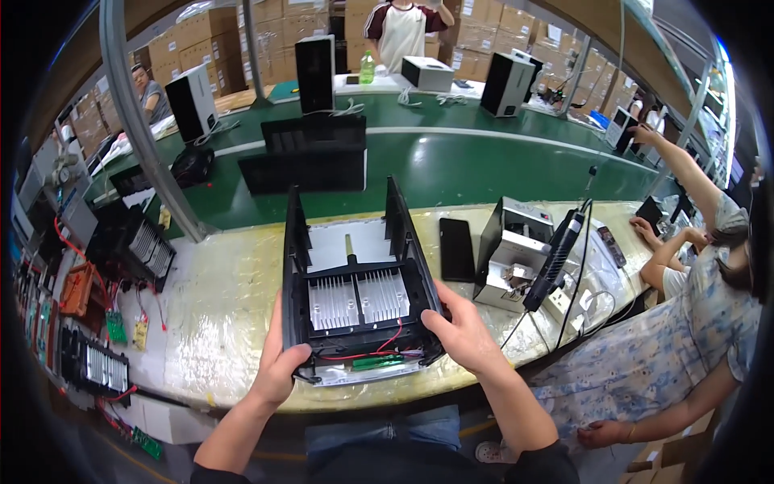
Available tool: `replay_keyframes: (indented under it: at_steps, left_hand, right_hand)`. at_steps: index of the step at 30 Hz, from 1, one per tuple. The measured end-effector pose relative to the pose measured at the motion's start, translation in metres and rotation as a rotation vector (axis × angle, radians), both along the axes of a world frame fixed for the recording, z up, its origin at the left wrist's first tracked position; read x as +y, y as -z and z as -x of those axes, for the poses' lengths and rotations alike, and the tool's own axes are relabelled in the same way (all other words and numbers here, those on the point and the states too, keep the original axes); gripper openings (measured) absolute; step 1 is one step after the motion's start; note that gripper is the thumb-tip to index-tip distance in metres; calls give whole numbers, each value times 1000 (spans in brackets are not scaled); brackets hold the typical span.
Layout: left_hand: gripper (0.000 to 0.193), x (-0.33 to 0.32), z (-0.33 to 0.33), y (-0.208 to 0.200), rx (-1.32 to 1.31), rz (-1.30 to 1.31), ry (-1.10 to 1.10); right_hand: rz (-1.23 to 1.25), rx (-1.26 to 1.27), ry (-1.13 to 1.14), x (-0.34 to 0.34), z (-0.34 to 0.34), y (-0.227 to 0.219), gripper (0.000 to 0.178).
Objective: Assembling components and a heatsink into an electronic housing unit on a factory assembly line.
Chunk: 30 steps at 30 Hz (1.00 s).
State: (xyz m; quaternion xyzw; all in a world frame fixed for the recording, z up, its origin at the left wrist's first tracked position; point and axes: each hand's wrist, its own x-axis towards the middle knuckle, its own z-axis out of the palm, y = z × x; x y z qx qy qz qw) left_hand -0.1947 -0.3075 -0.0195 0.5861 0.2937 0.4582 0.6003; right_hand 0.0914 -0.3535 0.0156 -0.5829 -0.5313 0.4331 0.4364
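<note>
Both hands are gripping a black plastic housing [419,294] over the near part of the plastic-covered counter [218,282]; whether its underside is touching the surface cannot be told. The left hand [278,367] is clasping the housing's near left corner, its thumb pressing on the rim and its fingers curling out of sight along the outside. The right hand [463,327] is clamping the housing's right side, its thumb lying on the top edge and its other fingers mostly hiding behind the wall.

Inside the housing, two silver finned heatsinks [334,305] are sitting side by side, with red wires [367,353] and a narrow green circuit board [375,363] showing along the near end. Two side walls are rising at the housing's far end.

Just right of the housing, a black smartphone [457,250] is lying flat; farther right of it, an open-fronted metal box [504,250] is standing near a black electric screwdriver [556,262]. Well left of the housing, two black finned assemblies [133,242] are resting near an orange bin [78,290]. Beyond the housing, dark flat panels [314,169] are lying on a green conveyor belt [435,169]. Well right of the housing, a co-worker in a floral garment [629,363] is sitting.
</note>
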Motion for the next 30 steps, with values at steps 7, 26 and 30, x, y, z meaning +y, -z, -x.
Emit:
replay_keyframes:
  at_steps: [7, 26, 30]
  left_hand:
    - [97, 61, -75, -76, -194, -312, 33]
    - [79, 270, -259, 58, 278, -349, -74]
    - [57, 269, -191, -1, 582, -1051, -278]
  right_hand:
    - [-311, -210, -19, 61, -57, -104, 53]
    - [156, -1018, 385, 294, -220, 19, 33]
    - [-44, -1081, 518, 290, -199, 9, 45]
